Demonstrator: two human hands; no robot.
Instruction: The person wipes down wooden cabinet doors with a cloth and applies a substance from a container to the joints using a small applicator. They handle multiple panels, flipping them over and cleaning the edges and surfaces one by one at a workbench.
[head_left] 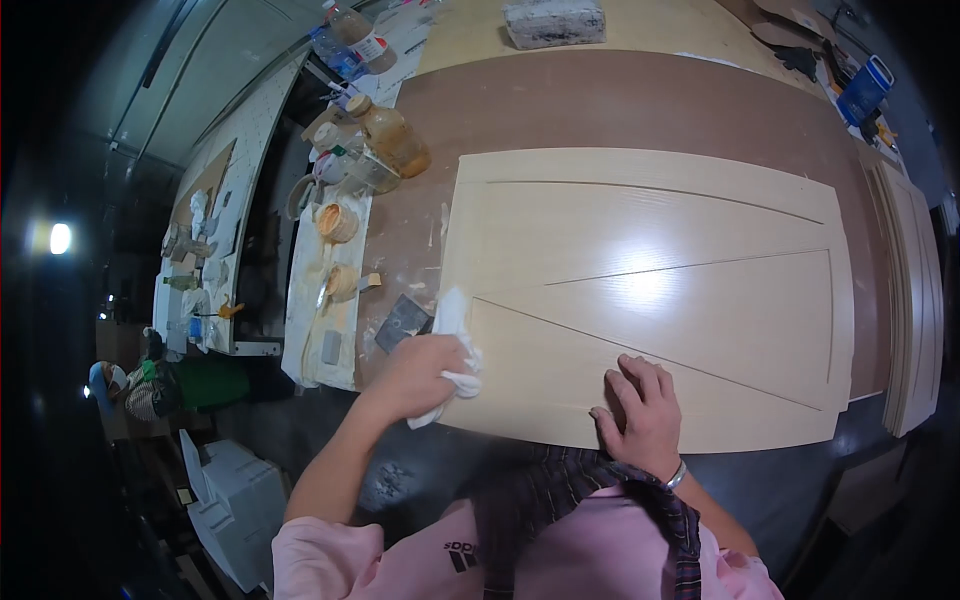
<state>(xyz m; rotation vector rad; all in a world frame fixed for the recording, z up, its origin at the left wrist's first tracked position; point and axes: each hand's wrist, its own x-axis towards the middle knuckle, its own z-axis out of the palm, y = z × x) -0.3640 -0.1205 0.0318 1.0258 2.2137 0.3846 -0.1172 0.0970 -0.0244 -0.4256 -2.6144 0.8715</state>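
A large cream door panel [560,350] with thin grooves across its face lies flat on a brown board [560,110]. At the panel's near left edge, my left hand [425,372] is closed around a crumpled white cloth [455,320], which touches the edge. My right hand [640,408] rests on the near part of the panel, fingers spread and holding nothing. Just past my left hand lies a dark grey sheet [403,322], perhaps sandpaper. Beside it are two small tubs of orange-tan paste [337,223], the nearer one with a tool by it.
Bottles, one holding brown liquid [395,138], stand at the far left. A wrapped block [555,22] sits at the back. Several stacked panels [905,300] are at the right. A white bin [235,510] stands on the floor at left, near another person [140,390].
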